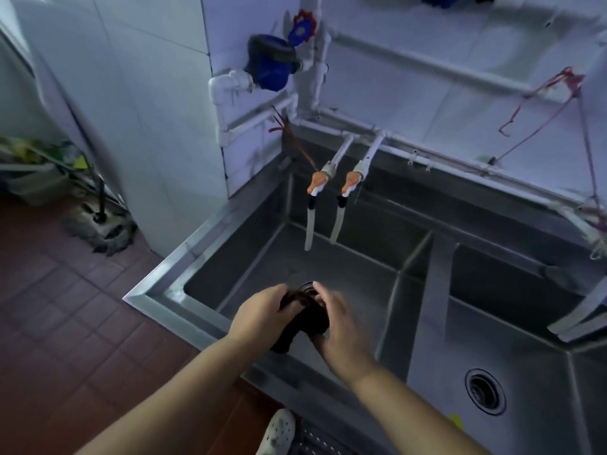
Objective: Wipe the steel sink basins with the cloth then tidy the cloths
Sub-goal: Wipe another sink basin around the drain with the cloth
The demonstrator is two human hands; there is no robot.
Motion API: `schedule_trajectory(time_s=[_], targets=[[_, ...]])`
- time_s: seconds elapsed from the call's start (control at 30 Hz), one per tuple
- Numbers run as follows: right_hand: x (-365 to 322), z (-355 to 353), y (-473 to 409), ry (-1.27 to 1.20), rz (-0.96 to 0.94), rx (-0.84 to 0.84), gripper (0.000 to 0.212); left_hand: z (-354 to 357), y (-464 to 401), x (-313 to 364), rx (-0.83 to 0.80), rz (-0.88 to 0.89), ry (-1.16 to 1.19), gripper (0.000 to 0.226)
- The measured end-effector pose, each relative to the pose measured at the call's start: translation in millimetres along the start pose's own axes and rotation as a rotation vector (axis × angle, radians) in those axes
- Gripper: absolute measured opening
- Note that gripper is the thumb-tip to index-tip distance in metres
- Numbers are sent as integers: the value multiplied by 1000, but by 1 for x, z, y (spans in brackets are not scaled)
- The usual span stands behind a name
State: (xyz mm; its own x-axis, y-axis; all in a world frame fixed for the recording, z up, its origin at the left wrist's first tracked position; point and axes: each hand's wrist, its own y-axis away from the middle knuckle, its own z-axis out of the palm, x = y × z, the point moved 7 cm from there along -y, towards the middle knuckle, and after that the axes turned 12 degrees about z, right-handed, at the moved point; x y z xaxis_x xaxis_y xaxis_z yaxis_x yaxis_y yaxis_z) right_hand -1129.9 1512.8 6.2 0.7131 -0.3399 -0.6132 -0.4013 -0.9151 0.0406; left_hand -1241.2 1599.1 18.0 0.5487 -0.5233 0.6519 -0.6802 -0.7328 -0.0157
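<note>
Cloth (pixel 305 318) sits bunched between your hands above the left basin (pixel 345 267), at 6 o'clock from the taps (pixel 331 185). Left hand (pixel 259 311) fingers curl round it; right hand (pixel 341 318) pinches its lower edge. Flatten it before wiping, I'd say.

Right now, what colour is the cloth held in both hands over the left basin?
Dark brown, nearly black; the cloth shows best in the head view.

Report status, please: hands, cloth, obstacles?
Left hand and right hand both grip dark cloth, bunched over left basin. Two taps hang behind, apart from hands.
</note>
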Motion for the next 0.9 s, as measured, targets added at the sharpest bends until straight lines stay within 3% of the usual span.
schedule_trajectory(time_s=[0.2, 0.33, 0.4, 0.63, 0.8, 0.9], targets=[[16, 28, -67, -104, 124, -13, 29, -1, -44, -57, -165, -74, -50, 27], [31, 50, -105, -257, 355, -109, 39, 1, -68, -91, -323, -63, -109, 25], [40, 63, -121, -312, 441, -153, 32, 6, -77, -106, -402, -33, -144, 17], [84, 139, -121, -232, 643, -389, 21, 47, -91, -161, -662, -2, -265, 19], [111, 175, -119, -225, 772, -382, 12, 82, -110, -191, -788, 48, -352, 24], [133, 186, -120, -186, 899, -306, 32, 86, -129, -197, -784, 89, -426, 33]])
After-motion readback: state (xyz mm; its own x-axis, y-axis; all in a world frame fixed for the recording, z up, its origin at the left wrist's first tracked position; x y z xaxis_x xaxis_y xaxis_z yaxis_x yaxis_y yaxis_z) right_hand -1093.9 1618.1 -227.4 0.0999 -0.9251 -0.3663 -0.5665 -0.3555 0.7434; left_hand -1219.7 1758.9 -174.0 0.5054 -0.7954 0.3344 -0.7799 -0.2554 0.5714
